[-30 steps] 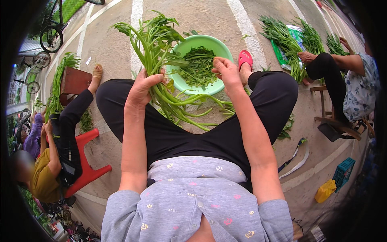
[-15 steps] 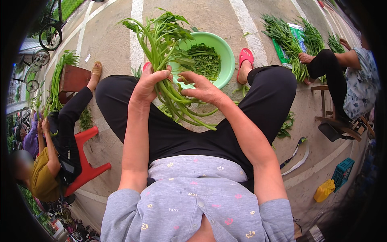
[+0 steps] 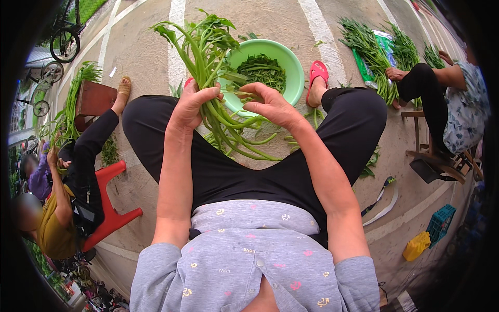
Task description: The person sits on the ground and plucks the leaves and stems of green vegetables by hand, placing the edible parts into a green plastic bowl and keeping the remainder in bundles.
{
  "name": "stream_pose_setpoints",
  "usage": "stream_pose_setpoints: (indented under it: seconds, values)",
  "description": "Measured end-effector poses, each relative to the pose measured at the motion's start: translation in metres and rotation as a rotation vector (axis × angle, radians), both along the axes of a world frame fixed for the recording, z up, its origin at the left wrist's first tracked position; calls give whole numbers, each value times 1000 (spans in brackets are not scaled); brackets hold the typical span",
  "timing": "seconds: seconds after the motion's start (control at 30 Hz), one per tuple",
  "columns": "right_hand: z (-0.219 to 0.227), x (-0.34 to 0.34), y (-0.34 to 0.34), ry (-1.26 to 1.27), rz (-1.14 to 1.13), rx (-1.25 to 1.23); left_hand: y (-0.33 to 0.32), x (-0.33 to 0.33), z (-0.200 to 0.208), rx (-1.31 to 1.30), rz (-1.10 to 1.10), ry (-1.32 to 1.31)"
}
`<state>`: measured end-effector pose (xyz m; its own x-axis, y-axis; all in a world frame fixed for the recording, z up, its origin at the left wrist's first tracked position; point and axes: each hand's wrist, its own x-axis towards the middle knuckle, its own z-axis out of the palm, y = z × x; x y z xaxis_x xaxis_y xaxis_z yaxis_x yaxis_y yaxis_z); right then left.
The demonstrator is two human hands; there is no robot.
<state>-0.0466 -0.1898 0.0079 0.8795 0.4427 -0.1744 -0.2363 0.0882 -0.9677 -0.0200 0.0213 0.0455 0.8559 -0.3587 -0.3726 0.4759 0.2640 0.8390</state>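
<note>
My left hand (image 3: 187, 108) is wrapped round a bunch of leafy green vegetables (image 3: 204, 54), its leaves fanning out at the top and its long pale-green stems bending down between my knees. Just to the right, my right hand (image 3: 275, 106) pinches a thin pale stem that stretches across from the bunch. The tips of those fingers are small and partly hidden. Beyond my hands, a light-green plastic basin (image 3: 295, 70) stands on the ground with torn dark-green leaves and short stems in it.
To the right, a person handles a pile of long greens (image 3: 364, 49) beside a wooden stool (image 3: 416, 130). At left, another person sits near a red plastic stool (image 3: 106, 208) and a brown box (image 3: 96, 101) with greens. A teal crate (image 3: 441, 226) and yellow bag (image 3: 417, 246) lie lower right.
My right hand has shifted slightly right and up, its fingers drawing together on a thin stem. The bunch stays in my left hand. The person at left has moved their arms.
</note>
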Motion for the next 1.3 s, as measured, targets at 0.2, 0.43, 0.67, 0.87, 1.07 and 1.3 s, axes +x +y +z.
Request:
stream_pose_setpoints:
  seconds: [0.2,0.43,0.67,0.87,1.07,1.3]
  values:
    - [-16,-3,12,-78,101,-143,-9,0,0,7,-26,-2]
    - [-8,2,6,61,115,-77,-7,-1,0,-22,-56,-41]
    - [3,4,-11,-48,51,-130,-7,-4,7,71,-68,-73]
    - [6,6,-11,-177,-130,-250,-11,-5,4,162,-120,-160]
    - [4,6,-10,-224,-191,-350,-13,-4,-2,182,-128,-190]
    - [-8,7,2,167,-340,45,-22,-5,-7,101,-51,-155]
